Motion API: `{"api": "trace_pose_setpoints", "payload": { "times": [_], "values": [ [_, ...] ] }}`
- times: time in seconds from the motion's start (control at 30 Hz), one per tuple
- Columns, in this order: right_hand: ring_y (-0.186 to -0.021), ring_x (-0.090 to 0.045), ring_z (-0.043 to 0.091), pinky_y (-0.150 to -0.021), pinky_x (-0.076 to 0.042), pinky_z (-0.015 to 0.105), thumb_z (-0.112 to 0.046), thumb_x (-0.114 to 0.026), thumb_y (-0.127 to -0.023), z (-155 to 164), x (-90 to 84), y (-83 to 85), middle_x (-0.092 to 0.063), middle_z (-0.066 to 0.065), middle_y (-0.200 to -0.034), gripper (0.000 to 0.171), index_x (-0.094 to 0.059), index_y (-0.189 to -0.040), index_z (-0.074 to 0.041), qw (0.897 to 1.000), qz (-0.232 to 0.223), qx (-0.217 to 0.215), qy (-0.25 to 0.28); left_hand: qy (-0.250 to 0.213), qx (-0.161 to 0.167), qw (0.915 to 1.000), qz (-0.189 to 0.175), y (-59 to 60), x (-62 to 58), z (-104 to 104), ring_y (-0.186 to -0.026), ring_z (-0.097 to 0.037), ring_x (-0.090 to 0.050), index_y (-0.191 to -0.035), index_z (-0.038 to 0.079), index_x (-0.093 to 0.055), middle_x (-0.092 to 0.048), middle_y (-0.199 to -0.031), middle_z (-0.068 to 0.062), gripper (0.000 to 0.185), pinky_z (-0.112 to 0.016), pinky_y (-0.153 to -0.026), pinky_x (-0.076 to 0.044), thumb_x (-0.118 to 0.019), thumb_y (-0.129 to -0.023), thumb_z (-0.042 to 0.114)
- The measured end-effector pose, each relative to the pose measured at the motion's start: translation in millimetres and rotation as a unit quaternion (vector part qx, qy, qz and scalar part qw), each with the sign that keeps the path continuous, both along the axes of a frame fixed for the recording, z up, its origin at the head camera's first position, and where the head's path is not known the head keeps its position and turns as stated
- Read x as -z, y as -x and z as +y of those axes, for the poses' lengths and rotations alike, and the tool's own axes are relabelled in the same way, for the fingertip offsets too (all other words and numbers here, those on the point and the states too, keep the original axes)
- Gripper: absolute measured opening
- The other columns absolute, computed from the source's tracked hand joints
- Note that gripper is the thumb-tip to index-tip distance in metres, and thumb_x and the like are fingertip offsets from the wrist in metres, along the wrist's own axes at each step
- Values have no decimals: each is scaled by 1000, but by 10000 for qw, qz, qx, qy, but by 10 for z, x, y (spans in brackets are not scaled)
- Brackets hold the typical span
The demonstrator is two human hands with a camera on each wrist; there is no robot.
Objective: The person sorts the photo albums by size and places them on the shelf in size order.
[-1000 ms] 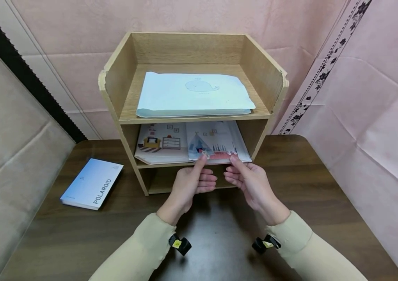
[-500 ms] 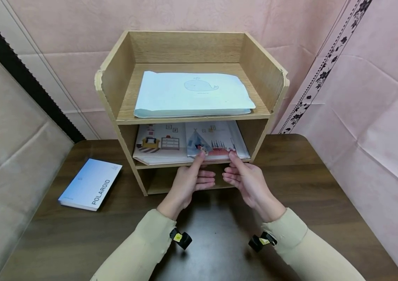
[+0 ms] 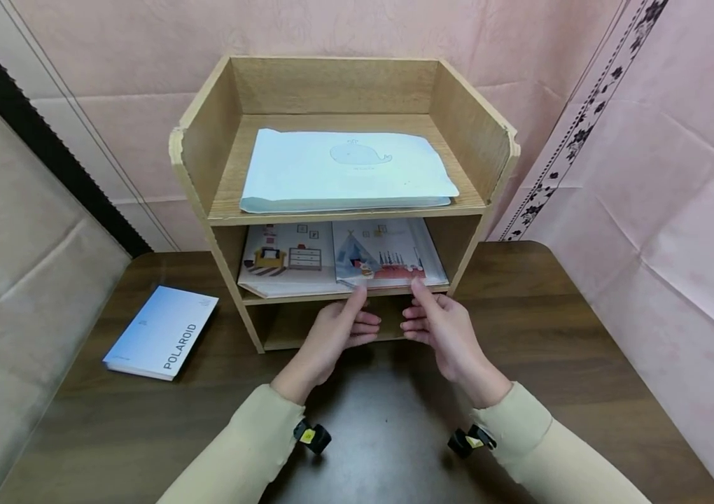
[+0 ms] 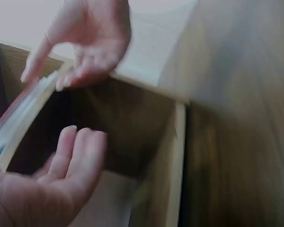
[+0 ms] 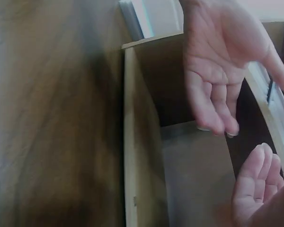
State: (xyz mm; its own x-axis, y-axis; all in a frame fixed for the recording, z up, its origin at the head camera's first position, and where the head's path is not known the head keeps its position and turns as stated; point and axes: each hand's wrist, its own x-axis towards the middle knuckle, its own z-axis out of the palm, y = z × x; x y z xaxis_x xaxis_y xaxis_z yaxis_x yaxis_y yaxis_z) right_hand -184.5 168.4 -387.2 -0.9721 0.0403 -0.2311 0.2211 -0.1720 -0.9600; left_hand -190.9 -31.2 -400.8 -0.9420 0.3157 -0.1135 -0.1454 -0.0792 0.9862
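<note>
My left hand (image 3: pixel 333 330) and right hand (image 3: pixel 450 334) hover apart just in front of the middle shelf, palms facing each other, fingers loosely bent and thumbs raised. Neither holds anything. Right behind the thumbs, on that shelf, lies a picture booklet (image 3: pixel 379 245) with a blue tent drawing. It overlaps another illustrated booklet (image 3: pixel 288 259) on its left. The wooden shelf unit (image 3: pixel 338 85) carries a pale blue whale-print booklet (image 3: pixel 344 175) on top. In the left wrist view, the fingers (image 4: pixel 83 156) of my left hand are before the lowest compartment.
A blue and white book (image 3: pixel 164 329) marked POLAROID lies on the dark wood table (image 3: pixel 382 448), left of the shelf unit. Pink cloth (image 3: pixel 357 28) hangs behind the unit, and pale cloth (image 3: pixel 666 231) stands along the right side.
Both thumbs have come off the front edge of the tent booklet. The hands have drawn back slightly toward me, while the booklets stay on the shelf.
</note>
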Motion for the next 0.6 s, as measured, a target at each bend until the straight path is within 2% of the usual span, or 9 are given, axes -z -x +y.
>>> {"api": "trace_pose_setpoints", "payload": {
  "times": [0.13,0.27,0.37,0.47,0.6],
  "values": [
    [-78,-65,25,-72,-57,39,-56,-67,-84,-38,84,-73,-65,16,-95,65,-54,-108,2,9993,164,-83,-336,590,416,9962,495,-106,92,-246,-109,-32,-60,-133,-1,-45,-59,-120,-19,69,-40,-88,-52,-50,-95,57],
    [-82,-66,30,-73,-57,41,-53,-68,-85,-137,199,-144,-65,18,-97,59,-57,-104,1,9974,219,-474,-490,1215,632,9874,794,-222,160,-553,-109,-36,-59,-136,5,-45,-58,-121,-17,55,-39,-86,-53,-54,-98,44],
    [-87,-66,36,-74,-57,42,-53,-69,-85,-242,274,-190,-65,20,-99,58,-59,-104,1,9946,183,-873,-538,1843,592,9759,1004,-306,198,-758,-104,-27,-62,-136,12,-47,-59,-119,-12,52,-36,-82,-54,-60,-95,42],
    [-95,-64,40,-75,-57,42,-53,-68,-86,-347,331,-228,-65,20,-104,59,-59,-110,1,9901,164,-1293,-527,2241,558,9661,1157,-361,246,-949,-99,-20,-63,-135,16,-48,-59,-119,-12,54,-33,-77,-54,-67,-91,39],
    [-105,-62,40,-79,-56,42,-52,-65,-88,-469,400,-261,-62,22,-117,63,-55,-122,0,9829,108,-1785,-431,2277,546,9637,1282,-407,293,-1228,-101,-23,-62,-137,14,-47,-56,-122,-19,57,-32,-75,-55,-72,-89,32]
  ]
}}
